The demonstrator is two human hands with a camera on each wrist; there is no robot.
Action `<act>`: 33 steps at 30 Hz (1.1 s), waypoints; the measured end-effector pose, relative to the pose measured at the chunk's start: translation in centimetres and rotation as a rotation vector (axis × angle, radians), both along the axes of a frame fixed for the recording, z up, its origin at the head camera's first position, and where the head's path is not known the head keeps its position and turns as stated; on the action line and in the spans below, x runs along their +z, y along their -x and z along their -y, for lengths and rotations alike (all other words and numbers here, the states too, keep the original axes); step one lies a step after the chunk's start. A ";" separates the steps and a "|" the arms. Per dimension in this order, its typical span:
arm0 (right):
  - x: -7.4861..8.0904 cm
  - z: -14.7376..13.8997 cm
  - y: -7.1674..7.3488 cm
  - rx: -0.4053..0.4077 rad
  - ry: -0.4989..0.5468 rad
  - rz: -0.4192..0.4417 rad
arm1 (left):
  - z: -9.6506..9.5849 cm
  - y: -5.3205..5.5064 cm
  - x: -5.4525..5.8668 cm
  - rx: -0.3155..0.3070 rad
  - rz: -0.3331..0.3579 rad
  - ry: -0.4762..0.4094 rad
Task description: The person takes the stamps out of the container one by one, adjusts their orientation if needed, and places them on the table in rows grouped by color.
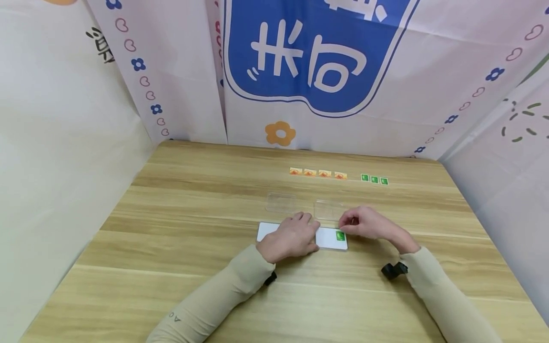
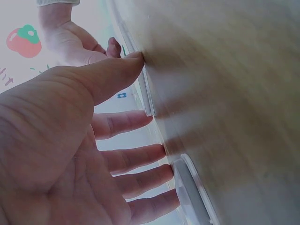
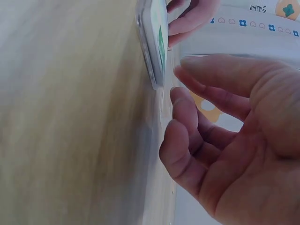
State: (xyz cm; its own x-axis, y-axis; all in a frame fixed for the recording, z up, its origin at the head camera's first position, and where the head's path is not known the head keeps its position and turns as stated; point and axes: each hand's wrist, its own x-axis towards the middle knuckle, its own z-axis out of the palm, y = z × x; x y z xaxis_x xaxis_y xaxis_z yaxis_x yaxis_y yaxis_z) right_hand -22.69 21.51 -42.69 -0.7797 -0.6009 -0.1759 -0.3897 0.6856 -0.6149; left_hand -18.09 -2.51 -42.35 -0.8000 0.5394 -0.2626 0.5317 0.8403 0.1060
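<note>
In the head view a white card (image 1: 327,238) in a clear tray lies flat, a small green sticker (image 1: 340,236) at its upper right corner. My left hand (image 1: 292,236) rests at the card's left side, fingers fairly straight; in the left wrist view its thumb (image 2: 119,70) touches the card's edge. Partly hidden beneath that hand is a second white card (image 1: 267,230). My right hand (image 1: 364,222) is by the first card's upper right corner. In the right wrist view its fingers (image 3: 176,145) are loosely bent, and nothing shows between them and the thumb.
Two clear plastic covers (image 1: 280,202) lie just behind the cards. Farther back is a row of several orange stickers (image 1: 324,174), with three green stickers (image 1: 374,179) to its right. Printed cloth (image 1: 184,85) hangs along the back and sides of the wooden table (image 1: 171,214).
</note>
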 end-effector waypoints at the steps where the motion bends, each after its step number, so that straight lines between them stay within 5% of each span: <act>1: 0.0 0.0 0.0 0.000 -0.001 -0.003 | 0.0 0.0 0.0 0.000 0.000 0.000; 15: -0.1 0.5 -0.8 -0.007 -0.039 -0.056 | 0.0 0.0 -0.1 -0.010 -0.017 0.009; 23: 0.2 1.4 -1.8 -0.007 -0.142 -0.196 | 0.1 -0.1 0.0 -0.013 -0.024 0.000; 33: 1.0 2.0 -3.2 -0.033 -0.220 -0.228 | 0.2 -0.1 0.2 -0.018 -0.029 -0.007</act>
